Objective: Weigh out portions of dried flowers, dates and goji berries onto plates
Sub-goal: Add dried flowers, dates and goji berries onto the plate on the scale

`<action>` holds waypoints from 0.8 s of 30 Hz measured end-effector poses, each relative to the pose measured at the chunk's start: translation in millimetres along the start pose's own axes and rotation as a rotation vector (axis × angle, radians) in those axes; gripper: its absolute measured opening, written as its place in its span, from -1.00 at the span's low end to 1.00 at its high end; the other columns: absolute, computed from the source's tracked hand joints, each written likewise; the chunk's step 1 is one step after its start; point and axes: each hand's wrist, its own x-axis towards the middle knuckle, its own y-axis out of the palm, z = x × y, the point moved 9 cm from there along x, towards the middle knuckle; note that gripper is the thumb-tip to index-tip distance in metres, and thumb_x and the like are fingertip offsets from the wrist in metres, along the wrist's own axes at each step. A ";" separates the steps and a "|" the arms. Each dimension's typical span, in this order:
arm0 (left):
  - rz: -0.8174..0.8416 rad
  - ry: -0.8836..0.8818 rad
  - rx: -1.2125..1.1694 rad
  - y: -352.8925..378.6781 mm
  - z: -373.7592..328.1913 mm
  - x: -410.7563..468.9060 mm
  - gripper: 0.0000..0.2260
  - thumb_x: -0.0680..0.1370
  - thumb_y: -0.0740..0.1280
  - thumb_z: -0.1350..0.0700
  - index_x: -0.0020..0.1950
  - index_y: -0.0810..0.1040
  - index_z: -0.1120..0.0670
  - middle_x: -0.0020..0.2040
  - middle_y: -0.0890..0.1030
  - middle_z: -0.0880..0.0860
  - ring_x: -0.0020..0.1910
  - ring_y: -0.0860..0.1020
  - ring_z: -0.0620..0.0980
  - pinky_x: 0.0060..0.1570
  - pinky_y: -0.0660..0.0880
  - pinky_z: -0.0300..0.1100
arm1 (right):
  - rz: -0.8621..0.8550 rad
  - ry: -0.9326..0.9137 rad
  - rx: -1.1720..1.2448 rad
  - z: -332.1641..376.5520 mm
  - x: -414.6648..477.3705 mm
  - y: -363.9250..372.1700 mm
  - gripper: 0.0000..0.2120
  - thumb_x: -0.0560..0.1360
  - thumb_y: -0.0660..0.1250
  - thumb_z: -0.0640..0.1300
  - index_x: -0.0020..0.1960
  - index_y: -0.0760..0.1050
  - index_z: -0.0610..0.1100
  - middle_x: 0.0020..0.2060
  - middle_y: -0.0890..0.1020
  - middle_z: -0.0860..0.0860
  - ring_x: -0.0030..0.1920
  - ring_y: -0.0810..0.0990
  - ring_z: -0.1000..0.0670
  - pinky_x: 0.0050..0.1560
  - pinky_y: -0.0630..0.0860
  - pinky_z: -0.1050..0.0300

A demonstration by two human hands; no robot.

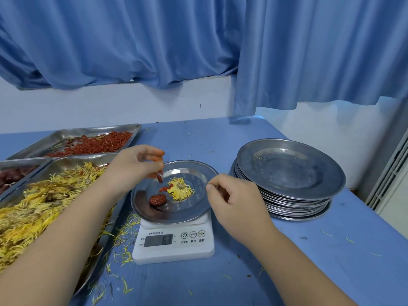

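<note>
A steel plate (pixel 143 206) sits on a white digital scale (pixel 174 241) whose display reads 6.3. On the plate lie a yellow dried flower (pixel 180 188), a red date (pixel 157 199) and a few goji berries (pixel 164 188). My left hand (pixel 134 166) hovers over the plate's far left rim, fingers curled round goji berries, with one berry dropping below the fingertips. My right hand (pixel 234 202) pinches the plate's right rim.
Three steel trays stand at the left: goji berries (pixel 95 143) at the back, dried flowers (pixel 39 202) in front, dates (pixel 11 175) at the far left. A stack of several plates (pixel 291 173) stands right of the scale. Yellow petals litter the blue table (pixel 320 250).
</note>
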 end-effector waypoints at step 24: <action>-0.060 0.117 0.084 -5.3 -14.9 -16.0 -0.86 0.56 0.36 0.22 0.03 0.62 0.00 -0.01 0.65 0.01 -0.30 0.66 -0.14 -0.34 0.52 -0.41 | -0.002 -0.061 0.023 9.7 -4.3 3.3 -0.87 0.48 0.31 -0.14 -0.24 0.54 -0.04 -0.50 0.48 0.07 -0.41 0.42 0.07 -0.39 0.35 0.20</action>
